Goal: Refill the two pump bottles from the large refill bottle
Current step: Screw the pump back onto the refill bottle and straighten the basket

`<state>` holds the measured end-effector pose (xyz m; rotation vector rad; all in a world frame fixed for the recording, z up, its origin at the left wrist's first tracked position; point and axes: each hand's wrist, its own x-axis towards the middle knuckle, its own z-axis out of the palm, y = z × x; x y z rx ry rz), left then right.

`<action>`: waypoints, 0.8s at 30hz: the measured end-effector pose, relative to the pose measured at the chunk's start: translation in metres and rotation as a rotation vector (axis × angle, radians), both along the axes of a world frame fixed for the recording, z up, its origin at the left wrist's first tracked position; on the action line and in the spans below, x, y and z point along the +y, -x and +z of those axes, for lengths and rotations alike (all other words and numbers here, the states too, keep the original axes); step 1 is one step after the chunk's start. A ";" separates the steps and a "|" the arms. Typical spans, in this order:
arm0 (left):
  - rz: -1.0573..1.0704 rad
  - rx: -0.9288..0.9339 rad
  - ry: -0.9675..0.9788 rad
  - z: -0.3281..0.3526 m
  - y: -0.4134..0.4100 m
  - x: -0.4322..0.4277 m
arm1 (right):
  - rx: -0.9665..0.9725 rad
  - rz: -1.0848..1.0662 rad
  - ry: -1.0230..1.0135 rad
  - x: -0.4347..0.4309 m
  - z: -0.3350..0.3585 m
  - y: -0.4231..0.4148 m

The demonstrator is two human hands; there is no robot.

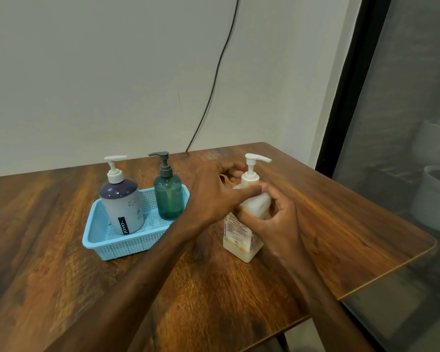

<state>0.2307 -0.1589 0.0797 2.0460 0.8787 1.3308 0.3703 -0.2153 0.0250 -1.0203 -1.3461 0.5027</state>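
The large white refill bottle (pixel 240 237) with a white pump head stands upright on the wooden table (pixel 61 262), right of centre. My left hand (pixel 217 193) reaches across and its fingers curl round the bottle's neck, just under the pump collar. My right hand (pixel 273 219) grips the bottle's shoulder from the right. Two pump bottles stand in a light blue basket (pixel 117 246) to the left: a grey and dark blue bottle (pixel 123 207) with a white pump, and a smaller green translucent bottle (pixel 168 196) with a dark pump.
The table's right edge (pixel 391 273) runs close to a dark-framed glass panel (pixel 404 123), behind which white pots show. A black cable (pixel 214 80) hangs down the wall behind the table.
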 end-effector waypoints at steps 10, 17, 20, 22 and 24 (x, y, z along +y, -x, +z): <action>-0.376 0.095 0.220 0.010 0.015 0.004 | 0.072 0.040 0.045 -0.002 -0.001 -0.002; 0.034 0.021 0.052 -0.003 -0.001 -0.003 | 0.106 0.090 0.043 -0.003 0.000 -0.006; -0.091 -0.072 0.164 0.002 0.008 -0.002 | 0.139 0.080 0.064 -0.002 -0.002 -0.004; -0.140 -0.088 0.177 0.003 0.013 -0.002 | 0.140 0.064 0.066 -0.002 -0.002 -0.003; -0.145 -0.078 0.163 0.004 0.012 -0.004 | 0.143 0.059 0.065 -0.002 -0.003 -0.004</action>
